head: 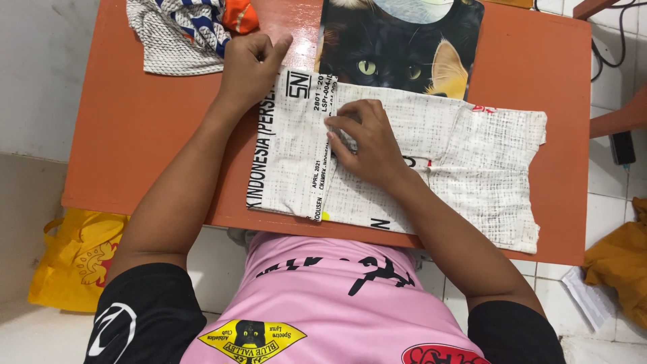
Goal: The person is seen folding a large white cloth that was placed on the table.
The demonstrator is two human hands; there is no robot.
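From my remote view, the step in hand looks like folding one white woven sack point(438, 152) flat on the orange tabletop point(141, 121): the left hand point(251, 64) is curled and pressed on the sack's upper left corner, and the right hand point(367, 141) pinches a folded edge near its middle. My judgement: the next move calls for holding that corner pinned while creasing the fold flat. Count: one sack, one cat-print mat point(404, 44), one patterned cloth heap point(185, 30), two yellow bags point(74, 259) on the floor.
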